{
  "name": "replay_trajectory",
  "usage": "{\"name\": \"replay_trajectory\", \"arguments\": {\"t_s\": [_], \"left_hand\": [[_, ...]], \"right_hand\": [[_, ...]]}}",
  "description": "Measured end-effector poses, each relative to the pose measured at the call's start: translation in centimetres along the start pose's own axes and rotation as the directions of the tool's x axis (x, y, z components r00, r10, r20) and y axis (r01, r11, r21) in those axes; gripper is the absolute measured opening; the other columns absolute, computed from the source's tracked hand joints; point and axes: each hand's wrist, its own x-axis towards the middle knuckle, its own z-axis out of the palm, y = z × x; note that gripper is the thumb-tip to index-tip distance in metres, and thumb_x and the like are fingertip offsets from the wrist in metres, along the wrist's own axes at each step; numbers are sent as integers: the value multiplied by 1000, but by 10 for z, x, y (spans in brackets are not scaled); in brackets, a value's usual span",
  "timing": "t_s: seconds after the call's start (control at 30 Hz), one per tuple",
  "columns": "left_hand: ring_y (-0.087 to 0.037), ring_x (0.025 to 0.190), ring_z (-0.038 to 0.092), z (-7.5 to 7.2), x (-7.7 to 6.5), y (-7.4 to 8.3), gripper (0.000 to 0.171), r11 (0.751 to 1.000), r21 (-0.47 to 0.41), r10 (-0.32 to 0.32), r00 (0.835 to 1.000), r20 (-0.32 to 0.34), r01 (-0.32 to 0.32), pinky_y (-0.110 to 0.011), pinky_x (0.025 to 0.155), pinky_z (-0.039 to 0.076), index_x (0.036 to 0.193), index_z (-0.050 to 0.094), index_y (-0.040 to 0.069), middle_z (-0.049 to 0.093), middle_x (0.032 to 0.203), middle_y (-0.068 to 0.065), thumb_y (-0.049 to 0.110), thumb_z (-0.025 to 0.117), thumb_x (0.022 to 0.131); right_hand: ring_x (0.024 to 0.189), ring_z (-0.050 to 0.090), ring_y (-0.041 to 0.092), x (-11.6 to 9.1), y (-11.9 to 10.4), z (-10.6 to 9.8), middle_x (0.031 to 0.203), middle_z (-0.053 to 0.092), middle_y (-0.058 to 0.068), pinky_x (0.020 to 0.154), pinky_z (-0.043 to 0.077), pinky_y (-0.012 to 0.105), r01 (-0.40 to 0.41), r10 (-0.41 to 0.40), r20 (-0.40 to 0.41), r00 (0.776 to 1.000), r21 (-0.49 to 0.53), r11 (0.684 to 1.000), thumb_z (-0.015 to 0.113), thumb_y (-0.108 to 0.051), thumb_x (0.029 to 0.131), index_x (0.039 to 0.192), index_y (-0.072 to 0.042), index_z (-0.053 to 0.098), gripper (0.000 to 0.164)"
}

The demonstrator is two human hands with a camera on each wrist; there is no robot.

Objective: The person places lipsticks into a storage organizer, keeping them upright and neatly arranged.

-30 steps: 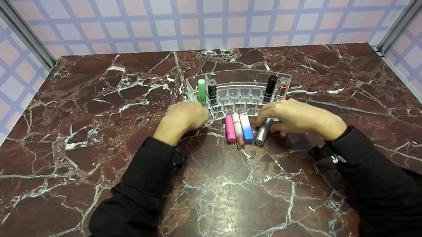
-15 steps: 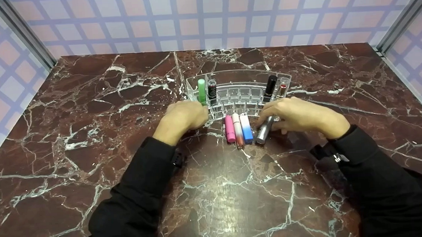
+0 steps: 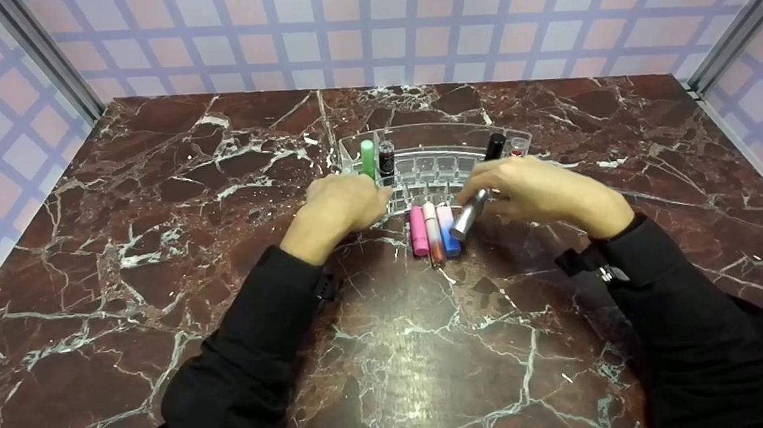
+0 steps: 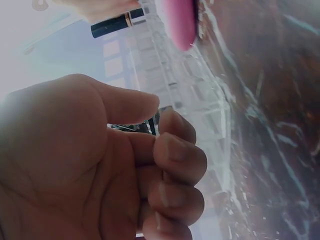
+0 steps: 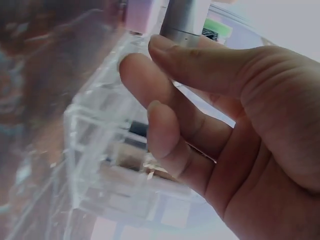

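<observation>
My right hand [image 3: 534, 186] pinches a silver lipstick tube [image 3: 469, 218] between thumb and fingers, tilted and raised above the table. In the right wrist view the thumb lies along the tube's [image 5: 185, 25] lower end. My left hand [image 3: 341, 207] is beside the left end of a clear, curved lipstick organizer [image 3: 422, 171]. The left wrist view shows its fingers [image 4: 180, 157] loosely curled with nothing in them. On the table before the organizer lie a pink lipstick [image 3: 418, 231], a white and reddish-brown tube [image 3: 434, 234] and a white-to-blue tube [image 3: 449, 236].
At the organizer's left end stand a green tube [image 3: 367, 158] and a black printed tube [image 3: 386, 160]. A black tube [image 3: 495, 145] and a red-topped clear one [image 3: 517, 153] stand at its right. A patterned wall panel [image 3: 369, 33] rises behind the marbled table [image 3: 230, 359].
The silver lipstick tube has been lifted off the table by my right hand, upward and slightly left. My left hand stays by the organizer, with only a slight shift.
</observation>
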Motion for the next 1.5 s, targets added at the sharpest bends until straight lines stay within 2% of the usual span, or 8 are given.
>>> {"name": "replay_trajectory", "arguments": {"t_s": [0.1, 0.17, 0.27, 0.33, 0.57, 0.87, 1.1, 1.5], "left_hand": [[-33, 102, 67, -2, -5, 4, 66, 998, -19, 52, 997, -62, -53, -42, 81, 56, 92, 66, 9, 66, 126, -21, 56, 22, 111], [-27, 84, 66, -4, -9, 7, 66, 993, -48, 106, 988, -112, -112, -38, 71, 55, 78, 58, 14, 69, 104, -17, 59, 21, 110], [-17, 60, 52, -6, -14, 13, 65, 973, -92, 197, 967, -164, -214, -31, 60, 50, 71, 49, 17, 55, 72, -3, 63, 23, 108], [-13, 54, 44, -8, -18, 17, 63, 958, -99, 248, 951, -184, -269, -29, 56, 45, 73, 51, 18, 48, 66, 2, 65, 26, 107], [-12, 54, 45, -7, -25, 35, 59, 953, -11, 296, 936, -189, -304, -26, 48, 39, 82, 59, 16, 50, 68, 3, 66, 39, 105], [-17, 66, 60, 0, -25, 43, 49, 948, 56, 317, 924, -216, -312, -31, 55, 51, 112, 65, 10, 64, 84, -3, 57, 51, 105], [-16, 66, 55, -3, -24, 37, 40, 940, 26, 334, 907, -255, -339, -29, 56, 49, 121, 61, 9, 60, 85, -3, 46, 48, 109], [-14, 61, 46, -10, -26, 29, 38, 941, -50, 316, 921, -229, -335, -28, 53, 43, 121, 57, 13, 53, 80, -1, 47, 44, 109]], "right_hand": [[96, 70, 27, 6, -3, -7, 112, 71, 8, 86, 59, 46, -13, 12, -44, 999, -19, 1000, 79, 3, 86, 113, -8, 74, 29], [95, 70, 27, 10, -5, -10, 112, 71, 8, 87, 58, 47, -23, 21, -77, 997, -32, 999, 79, 1, 87, 112, -8, 74, 28], [95, 70, 28, 13, -7, -11, 112, 70, 8, 88, 58, 48, -43, 38, -111, 993, -45, 998, 80, 0, 86, 113, -7, 74, 29], [94, 70, 28, 13, -7, -10, 110, 70, 8, 88, 57, 49, -52, 45, -129, 991, -50, 997, 81, 0, 86, 113, -7, 74, 29], [90, 68, 23, 13, -10, -9, 108, 70, 4, 82, 57, 45, -69, 58, -176, 983, -60, 996, 82, -3, 86, 116, -9, 75, 31], [85, 66, 21, 12, -11, -8, 104, 69, 3, 77, 56, 44, -75, 68, -197, 978, -30, 997, 80, -1, 87, 117, -10, 74, 31], [77, 60, 16, 10, -8, -11, 104, 69, 5, 69, 52, 36, -95, 92, -187, 978, -6, 995, 79, -8, 90, 123, -9, 72, 33], [71, 56, 13, 3, -3, -17, 101, 68, 5, 64, 50, 32, -190, 195, -175, 965, 50, 981, 70, -23, 100, 129, -5, 65, 35]]}}
